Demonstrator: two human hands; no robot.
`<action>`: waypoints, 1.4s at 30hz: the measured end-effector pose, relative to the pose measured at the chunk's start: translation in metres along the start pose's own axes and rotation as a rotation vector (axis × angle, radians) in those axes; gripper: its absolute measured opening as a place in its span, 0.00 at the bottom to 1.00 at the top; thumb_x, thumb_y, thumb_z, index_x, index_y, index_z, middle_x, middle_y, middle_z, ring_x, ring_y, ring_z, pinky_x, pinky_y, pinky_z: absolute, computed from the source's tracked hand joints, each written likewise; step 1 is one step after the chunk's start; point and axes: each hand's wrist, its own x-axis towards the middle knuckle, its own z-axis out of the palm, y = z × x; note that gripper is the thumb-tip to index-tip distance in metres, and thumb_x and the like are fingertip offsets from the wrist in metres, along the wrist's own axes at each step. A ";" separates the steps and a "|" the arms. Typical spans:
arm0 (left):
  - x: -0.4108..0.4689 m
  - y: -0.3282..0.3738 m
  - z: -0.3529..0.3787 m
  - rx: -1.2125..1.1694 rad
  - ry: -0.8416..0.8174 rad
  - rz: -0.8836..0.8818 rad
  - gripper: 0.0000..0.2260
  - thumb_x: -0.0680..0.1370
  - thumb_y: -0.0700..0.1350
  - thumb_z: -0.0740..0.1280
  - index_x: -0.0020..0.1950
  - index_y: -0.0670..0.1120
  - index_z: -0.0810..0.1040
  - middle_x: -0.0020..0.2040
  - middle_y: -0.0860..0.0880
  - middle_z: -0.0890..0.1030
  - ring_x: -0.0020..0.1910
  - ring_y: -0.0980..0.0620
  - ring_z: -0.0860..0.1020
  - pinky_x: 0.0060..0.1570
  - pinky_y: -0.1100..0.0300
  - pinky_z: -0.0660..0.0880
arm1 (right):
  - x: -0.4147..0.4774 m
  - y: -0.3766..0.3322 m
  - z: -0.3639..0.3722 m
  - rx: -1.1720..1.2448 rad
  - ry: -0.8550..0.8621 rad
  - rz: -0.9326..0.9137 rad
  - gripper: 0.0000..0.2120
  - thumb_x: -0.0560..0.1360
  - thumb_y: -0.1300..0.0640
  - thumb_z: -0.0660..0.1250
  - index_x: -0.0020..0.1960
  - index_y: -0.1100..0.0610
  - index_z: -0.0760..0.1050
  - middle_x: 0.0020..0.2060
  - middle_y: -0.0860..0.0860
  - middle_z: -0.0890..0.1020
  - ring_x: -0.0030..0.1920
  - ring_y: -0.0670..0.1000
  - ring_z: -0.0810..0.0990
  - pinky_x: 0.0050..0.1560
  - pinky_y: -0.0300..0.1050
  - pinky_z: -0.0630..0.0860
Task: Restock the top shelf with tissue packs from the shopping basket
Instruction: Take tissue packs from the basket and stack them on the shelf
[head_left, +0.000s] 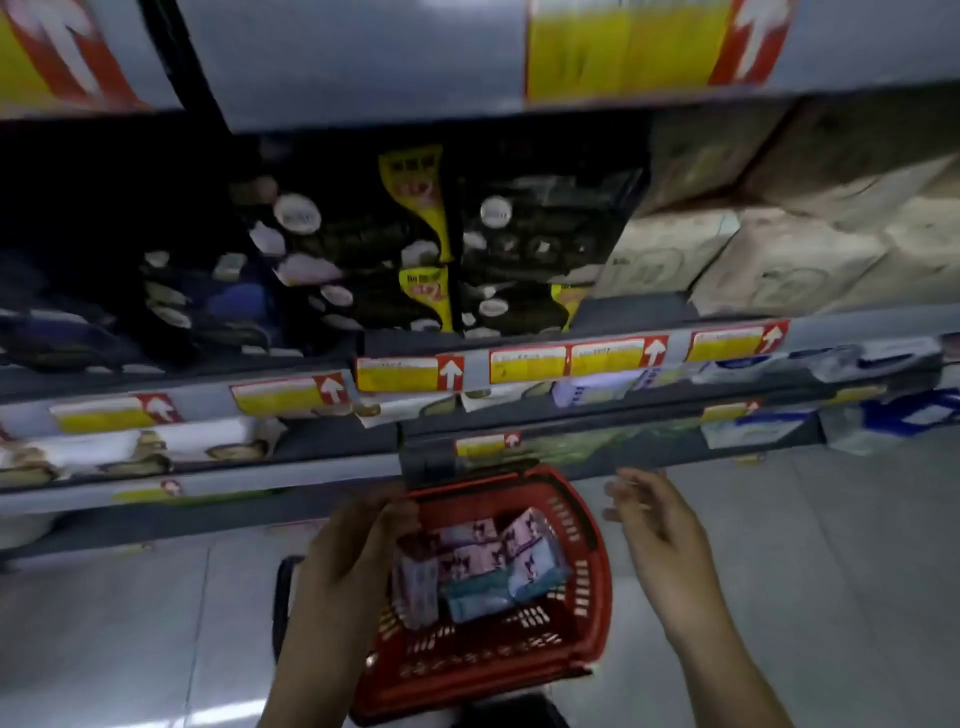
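A red shopping basket (582, 639) stands on the floor below me, in front of the shelves. Inside lie several tissue packs (498, 561), pink-and-white ones and a light blue one. My left hand (348, 561) is over the basket's left side, back toward me, fingers curled round an upright pink tissue pack (418, 587); the grip is partly hidden and blurred. My right hand (654, 525) hovers just right of the basket with fingers spread, holding nothing. The top shelf's front edge (363, 62) runs across the top of the view.
Grey shelves rise ahead with yellow-and-red price labels (410, 374). Dark packs (535, 260) fill the middle shelf, beige wrapped packs (769, 260) lie to the right, and white and blue packs sit on lower shelves. Pale floor tiles (831, 571) surround the basket.
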 end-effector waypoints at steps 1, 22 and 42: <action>0.009 -0.016 0.008 -0.002 0.014 -0.023 0.03 0.77 0.47 0.67 0.46 0.52 0.81 0.45 0.51 0.84 0.44 0.58 0.81 0.41 0.67 0.73 | 0.008 0.019 0.008 -0.019 -0.004 0.012 0.07 0.78 0.60 0.63 0.52 0.49 0.75 0.46 0.44 0.81 0.48 0.52 0.82 0.51 0.45 0.76; 0.134 -0.406 0.087 0.094 0.056 -0.429 0.09 0.71 0.50 0.63 0.47 0.49 0.78 0.48 0.43 0.82 0.49 0.44 0.79 0.48 0.51 0.74 | 0.108 0.361 0.142 -0.355 -0.164 0.479 0.21 0.79 0.59 0.60 0.70 0.64 0.64 0.65 0.61 0.72 0.64 0.61 0.72 0.61 0.47 0.68; 0.167 -0.468 0.128 0.095 0.006 -0.529 0.10 0.79 0.33 0.57 0.53 0.44 0.74 0.47 0.45 0.79 0.46 0.48 0.78 0.36 0.61 0.69 | 0.130 0.437 0.188 -0.736 -0.029 0.339 0.27 0.75 0.49 0.63 0.70 0.58 0.61 0.64 0.63 0.69 0.65 0.64 0.65 0.58 0.61 0.72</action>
